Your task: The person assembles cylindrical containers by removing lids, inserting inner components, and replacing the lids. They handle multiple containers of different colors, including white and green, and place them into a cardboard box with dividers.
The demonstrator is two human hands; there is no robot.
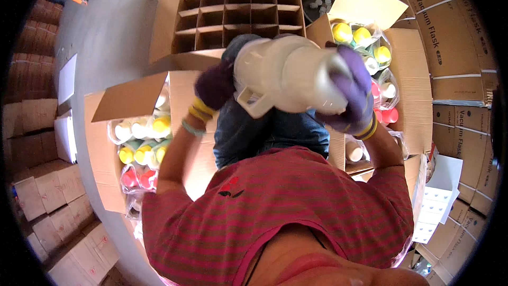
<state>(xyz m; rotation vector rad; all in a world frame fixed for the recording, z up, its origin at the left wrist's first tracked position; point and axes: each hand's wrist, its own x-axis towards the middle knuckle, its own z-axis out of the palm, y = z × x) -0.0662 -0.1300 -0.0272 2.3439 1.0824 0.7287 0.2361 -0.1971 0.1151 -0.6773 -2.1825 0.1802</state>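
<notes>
I hold a white plastic flask with a side handle, lying sideways above my knees. My left hand, in a purple glove with a yellow cuff, grips its left end. My right hand, also in a purple glove, wraps around its right end. A cardboard box with a grid of dividers stands on the floor ahead of me; a few cells in its back row hold flasks.
An open box at my left holds bagged flasks with yellow, white and pink caps. Another open box at my right holds similar bagged flasks. Stacked sealed cartons line the right side and cartons the left.
</notes>
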